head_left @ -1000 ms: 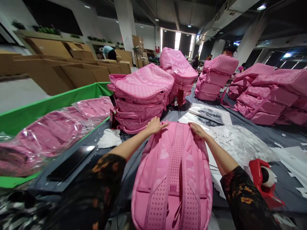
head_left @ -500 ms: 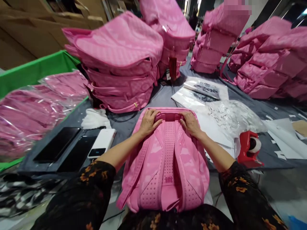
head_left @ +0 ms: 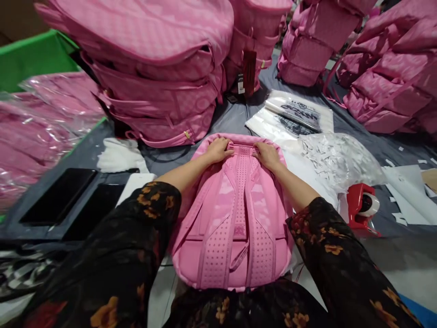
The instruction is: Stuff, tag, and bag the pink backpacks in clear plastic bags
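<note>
A pink backpack [head_left: 235, 218] lies in front of me with its back panel and two perforated shoulder straps facing up. Its lower end reaches my lap, and the top end rests at the table. My left hand [head_left: 218, 150] grips the top edge left of the middle, fingers curled over the far side. On the other side of the strap tops, my right hand [head_left: 267, 156] holds the same edge in the same way. The fingertips of both hands are partly hidden behind the fabric.
Stacked pink backpacks [head_left: 160, 91] stand behind. Bagged pink items fill a green-walled bin [head_left: 30, 59] at left. Two dark phones [head_left: 58, 196] and a white power bank [head_left: 134, 184] lie nearby. To the right are printed plastic bags [head_left: 297, 111], a bag of white pieces [head_left: 341, 157] and a red tape dispenser [head_left: 362, 209].
The view has tilted down and closer. The backpack's back now lies flatter, its straps closer together and its lower end spread out. Both hands keep their grip on the top edge.
</note>
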A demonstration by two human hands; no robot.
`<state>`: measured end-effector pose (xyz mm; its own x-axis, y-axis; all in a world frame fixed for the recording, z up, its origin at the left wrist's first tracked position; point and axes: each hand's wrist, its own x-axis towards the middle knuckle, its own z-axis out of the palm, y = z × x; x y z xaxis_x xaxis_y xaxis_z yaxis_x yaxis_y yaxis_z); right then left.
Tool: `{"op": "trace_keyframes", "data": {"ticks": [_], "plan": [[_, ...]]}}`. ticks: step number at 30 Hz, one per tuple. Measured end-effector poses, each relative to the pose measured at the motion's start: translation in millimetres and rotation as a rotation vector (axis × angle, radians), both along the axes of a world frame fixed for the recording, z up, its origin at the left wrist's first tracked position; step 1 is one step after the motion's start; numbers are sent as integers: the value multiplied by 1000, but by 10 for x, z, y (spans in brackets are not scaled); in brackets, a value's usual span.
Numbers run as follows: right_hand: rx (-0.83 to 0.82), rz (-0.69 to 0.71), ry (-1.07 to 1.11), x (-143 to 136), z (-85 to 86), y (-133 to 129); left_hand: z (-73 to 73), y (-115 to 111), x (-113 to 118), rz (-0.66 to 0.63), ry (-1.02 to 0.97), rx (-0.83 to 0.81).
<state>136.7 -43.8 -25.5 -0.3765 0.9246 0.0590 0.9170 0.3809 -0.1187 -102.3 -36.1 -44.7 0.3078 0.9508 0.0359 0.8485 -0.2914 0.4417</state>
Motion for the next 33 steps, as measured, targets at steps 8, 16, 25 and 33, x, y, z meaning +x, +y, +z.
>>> {"op": "trace_keyframes", "data": {"ticks": [8, 16, 25, 33], "plan": [[149, -100, 4, -138, -186, -70, -13, -798, 602, 90, -36, -78], [91, 4, -86, 132, 467, 162, 26, -718, 572, 147, -18, -75], [-331, 19, -354, 67, 471, 934, 13, -812, 556, 178, -17, 92], [-263, -11, -352, 77, 401, 775, 39, -580, 456, 57, 111, 7]]}}
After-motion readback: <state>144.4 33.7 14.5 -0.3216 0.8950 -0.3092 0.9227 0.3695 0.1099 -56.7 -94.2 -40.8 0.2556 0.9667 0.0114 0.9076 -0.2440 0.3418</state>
